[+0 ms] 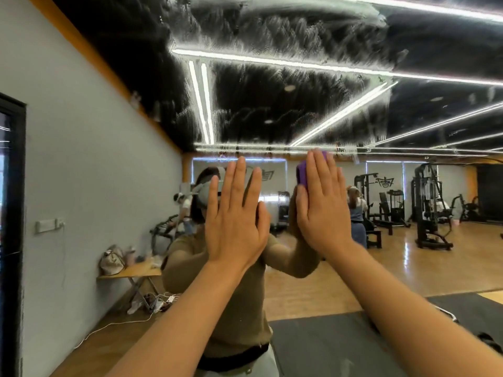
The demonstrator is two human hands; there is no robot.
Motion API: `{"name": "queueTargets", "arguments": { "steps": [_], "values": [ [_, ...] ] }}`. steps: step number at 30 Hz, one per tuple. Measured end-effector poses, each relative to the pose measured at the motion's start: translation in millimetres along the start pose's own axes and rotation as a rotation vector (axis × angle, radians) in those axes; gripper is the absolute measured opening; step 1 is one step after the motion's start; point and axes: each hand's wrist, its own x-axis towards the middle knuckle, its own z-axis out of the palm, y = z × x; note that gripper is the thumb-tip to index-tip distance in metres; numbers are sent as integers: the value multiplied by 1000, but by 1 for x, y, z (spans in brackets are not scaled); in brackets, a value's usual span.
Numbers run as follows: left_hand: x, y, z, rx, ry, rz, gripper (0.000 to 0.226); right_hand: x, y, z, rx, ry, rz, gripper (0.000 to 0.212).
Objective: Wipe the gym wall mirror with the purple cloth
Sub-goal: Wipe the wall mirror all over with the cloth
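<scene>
Head view, the only one I've got. The wall mirror (272, 104) fills nearly the whole frame. The upper half, against the reflected dark ceiling and light strips, is covered in whitish feathery smear streaks from upper centre out to upper right. My read: that's wet wipe residue, so the top band has been passed over but isn't clean. The lower half, with the reflected gym floor and weight machines (430, 208), looks clearer, though I can't tell whether it's been wiped or just hides streaks better. I'd call it mid-task, with a drying or finishing pass on the top still owed.

Both forearms reach up from the bottom edge toward frame centre, palms facing the glass, hands side by side but apart.

Left hand (236, 216): flat, fingers straight and slightly spread, holding nothing. Looks pressed to or just off the mirror as a brace; I can't confirm contact.

Right hand (321, 208): flat, fingers straight and close together, pressing the purple cloth (302, 174) against the glass. The cloth is mostly hidden under the palm; only a purple edge shows at the hand's left side and a sliver past the fingertips. It sits just right of centre, right at the lower border of the streaked zone.

Lower left of the frame: a folding table (128, 273) with a bag (111, 262) on it, along the grey wall.
</scene>
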Motion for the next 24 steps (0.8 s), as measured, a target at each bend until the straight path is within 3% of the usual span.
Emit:
{"name": "queueTargets", "arguments": {
  "steps": [6, 16, 24],
  "values": [
    [0, 0, 1, 18, 25, -2, 63, 68, 20, -11, -16, 17, 50, 59],
    [-2, 0, 2, 28, 39, -1, 62, -67, 32, -10, 20, -22, -34, 59],
    [-1, 2, 2, 31, 37, -13, 62, 41, 58, -17, -42, 22, 52, 59]
  ]
}}
